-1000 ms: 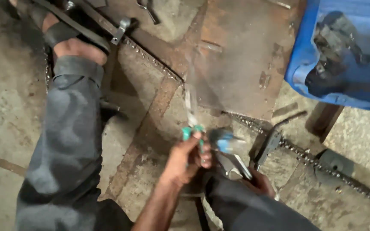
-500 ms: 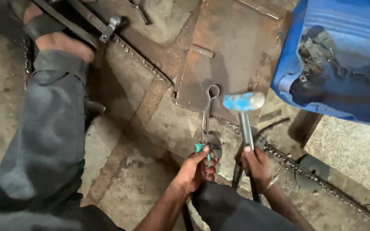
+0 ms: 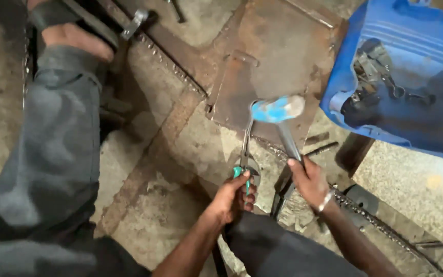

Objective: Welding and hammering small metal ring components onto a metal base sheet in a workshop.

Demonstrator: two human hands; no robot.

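My left hand [image 3: 233, 197] grips a green-handled tool [image 3: 242, 175], likely pliers, pressed down on the concrete floor. A long steel wrench [image 3: 246, 137] lies from that tool toward the rusty metal plate [image 3: 278, 56]. My right hand [image 3: 308, 180] holds the grey handle of a hammer with a blue-painted head [image 3: 278, 109]. The hammer head is raised and blurred, above the far end of the wrench. Both hands are close together, just in front of my knee.
A blue plastic tub [image 3: 401, 77] holding dark metal parts stands at the upper right. A chain [image 3: 380, 225] runs along the floor at the right. My left leg in grey trousers [image 3: 52, 169] and a sandalled foot [image 3: 73, 36] fill the left side.
The hammer, low beside my hands a second ago, has swung up and stays raised. The view has shifted, and my left hand keeps its grip on the green-handled tool.
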